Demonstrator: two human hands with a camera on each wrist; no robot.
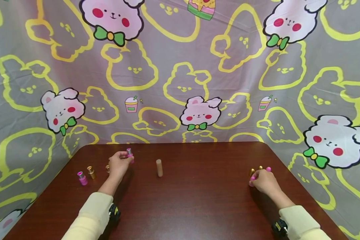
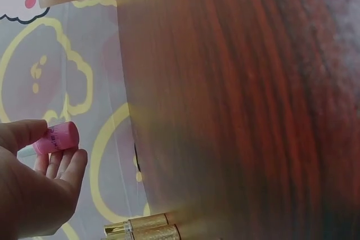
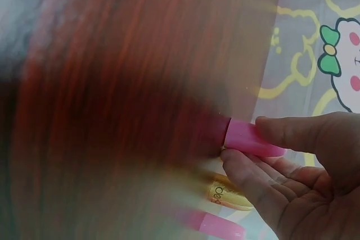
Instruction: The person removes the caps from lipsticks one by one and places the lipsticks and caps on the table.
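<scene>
My left hand (image 1: 119,165) pinches a pink lipstick tube (image 1: 130,154) between thumb and fingers, its silver neck pointing up. The left wrist view shows the pink base (image 2: 63,136) raised off the tabletop. To the left of that hand stand another uncapped pink lipstick tube (image 1: 82,178) and a gold one (image 1: 91,172); a further gold tube (image 1: 107,168) is partly hidden behind the hand. On the right, my right hand (image 1: 265,181) pinches a pink cap (image 3: 252,137) at the table surface. Beside it are a gold cap (image 3: 228,192) and a second pink cap (image 3: 222,226).
A beige cylindrical tube (image 1: 159,168) stands upright near the middle of the brown table (image 1: 198,200). Two gold caps, one nearer (image 1: 251,172), stand just beyond the right hand. A patterned cloth (image 1: 174,73) hangs around the table's back and sides.
</scene>
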